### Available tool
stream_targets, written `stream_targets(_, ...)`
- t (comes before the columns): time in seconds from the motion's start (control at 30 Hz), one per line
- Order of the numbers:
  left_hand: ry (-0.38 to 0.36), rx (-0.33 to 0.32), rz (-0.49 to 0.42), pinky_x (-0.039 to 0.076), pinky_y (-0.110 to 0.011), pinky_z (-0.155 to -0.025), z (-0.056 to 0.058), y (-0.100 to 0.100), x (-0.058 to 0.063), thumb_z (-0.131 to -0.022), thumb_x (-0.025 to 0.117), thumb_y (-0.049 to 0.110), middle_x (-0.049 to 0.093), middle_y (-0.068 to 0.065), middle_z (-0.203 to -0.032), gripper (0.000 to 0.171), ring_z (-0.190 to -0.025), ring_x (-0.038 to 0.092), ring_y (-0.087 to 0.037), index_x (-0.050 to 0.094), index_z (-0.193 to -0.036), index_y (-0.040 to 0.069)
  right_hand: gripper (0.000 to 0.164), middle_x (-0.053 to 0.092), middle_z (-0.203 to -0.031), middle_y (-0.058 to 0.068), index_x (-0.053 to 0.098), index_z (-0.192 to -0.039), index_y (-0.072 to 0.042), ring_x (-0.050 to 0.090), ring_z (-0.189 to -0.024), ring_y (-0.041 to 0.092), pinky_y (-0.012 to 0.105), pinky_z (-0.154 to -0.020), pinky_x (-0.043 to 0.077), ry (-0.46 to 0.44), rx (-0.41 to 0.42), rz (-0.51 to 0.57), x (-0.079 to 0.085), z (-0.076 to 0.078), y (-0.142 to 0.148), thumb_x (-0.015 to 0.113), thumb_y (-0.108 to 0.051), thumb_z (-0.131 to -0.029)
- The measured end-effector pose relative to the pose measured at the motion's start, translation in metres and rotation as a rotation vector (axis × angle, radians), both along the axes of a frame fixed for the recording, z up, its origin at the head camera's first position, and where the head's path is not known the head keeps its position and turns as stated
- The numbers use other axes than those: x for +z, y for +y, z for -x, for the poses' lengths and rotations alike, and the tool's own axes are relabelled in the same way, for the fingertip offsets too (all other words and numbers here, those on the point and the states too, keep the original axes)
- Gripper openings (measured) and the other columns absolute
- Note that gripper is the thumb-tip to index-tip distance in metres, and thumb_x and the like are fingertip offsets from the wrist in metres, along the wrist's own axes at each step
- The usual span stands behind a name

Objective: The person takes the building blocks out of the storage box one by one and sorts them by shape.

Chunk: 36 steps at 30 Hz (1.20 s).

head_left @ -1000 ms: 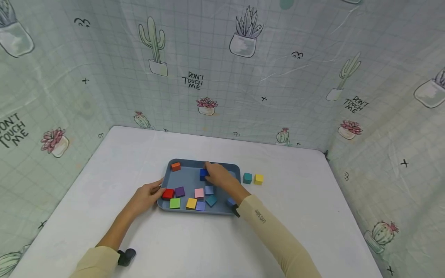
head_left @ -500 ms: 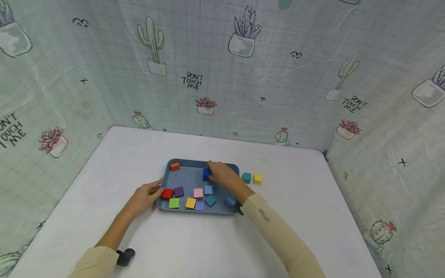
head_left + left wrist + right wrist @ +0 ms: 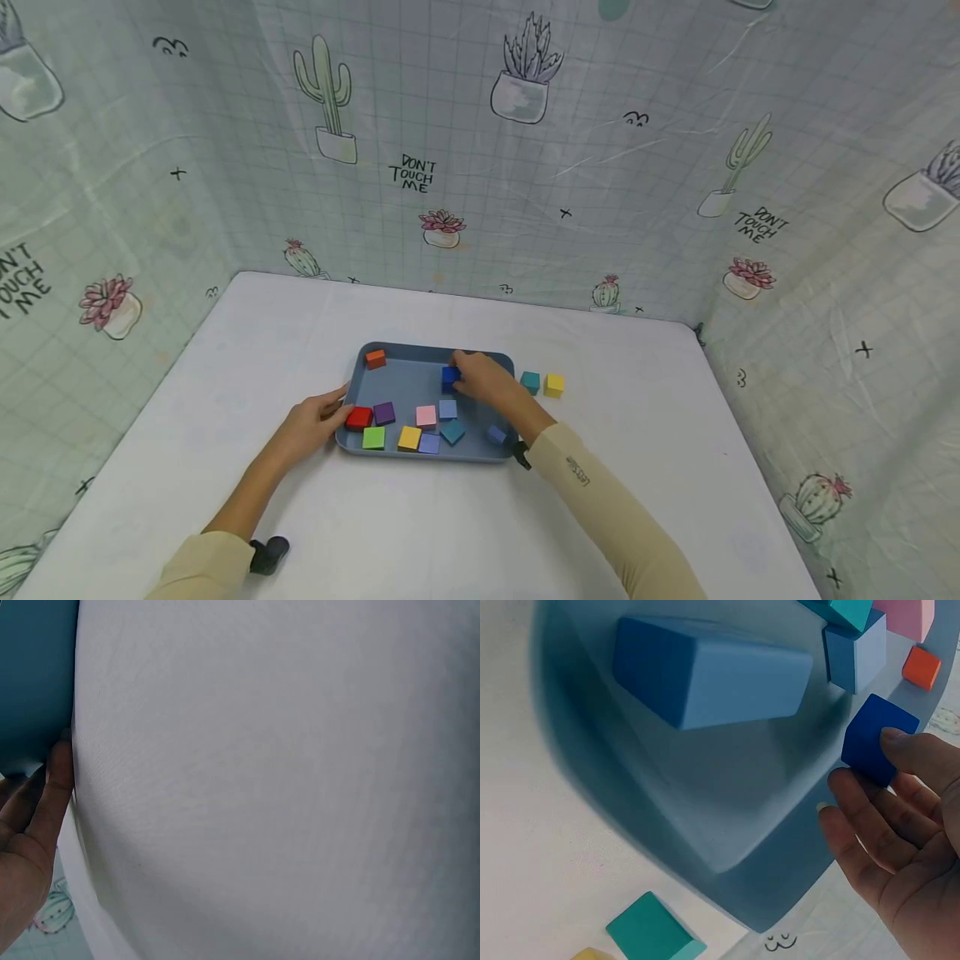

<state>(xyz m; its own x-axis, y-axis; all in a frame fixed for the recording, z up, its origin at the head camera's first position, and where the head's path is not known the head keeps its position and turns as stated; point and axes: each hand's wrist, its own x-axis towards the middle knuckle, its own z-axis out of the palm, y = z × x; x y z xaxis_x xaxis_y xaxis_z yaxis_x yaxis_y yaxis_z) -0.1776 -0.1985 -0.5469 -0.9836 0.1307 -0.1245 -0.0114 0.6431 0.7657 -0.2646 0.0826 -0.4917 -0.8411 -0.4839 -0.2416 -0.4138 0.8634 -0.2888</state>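
A grey-blue tray (image 3: 401,387) lies on the white table with several coloured blocks in it. My left hand (image 3: 309,427) grips its left rim, thumb beside the red block (image 3: 359,418) and fingers along the outer side. Toward the tray's back, my right hand (image 3: 486,382) pinches a dark blue cube (image 3: 871,739) between thumb and fingers. The right wrist view shows the orange block (image 3: 921,668) and a light blue block (image 3: 856,656) beyond that cube. A larger-looking blue block (image 3: 739,679) lies close to this camera, in the tray's front right corner.
Purple (image 3: 384,413), green (image 3: 373,438), yellow (image 3: 408,439), periwinkle (image 3: 429,443), pink (image 3: 426,417) and teal (image 3: 453,431) blocks occupy the tray's front half. Outside its right rim stand a teal block (image 3: 530,382) and another yellow block (image 3: 554,385). A printed curtain (image 3: 480,167) surrounds the table.
My right hand has moved slightly to the right inside the tray with the dark blue cube. The left hand stays at the rim. More of the front right blue block shows past the right sleeve.
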Motion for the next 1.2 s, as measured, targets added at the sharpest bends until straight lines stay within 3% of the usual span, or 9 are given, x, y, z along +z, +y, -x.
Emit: stream_targets(1.2,0.004,0.004,-0.019,0.048,-0.046,-0.088,-0.001,-0.001,0.000,-0.097,0.053,0.033,0.050,-0.029,-0.128,0.058,-0.115,0.052,-0.039,0.039,-0.142,0.000,0.035,0.063,-0.113,0.012,0.053,-0.122,-0.004,0.062,-0.099,0.019,0.029,-0.081,0.052,0.057,-0.019,0.030,-0.003,-0.006,0.031,0.064,-0.013,-0.090)
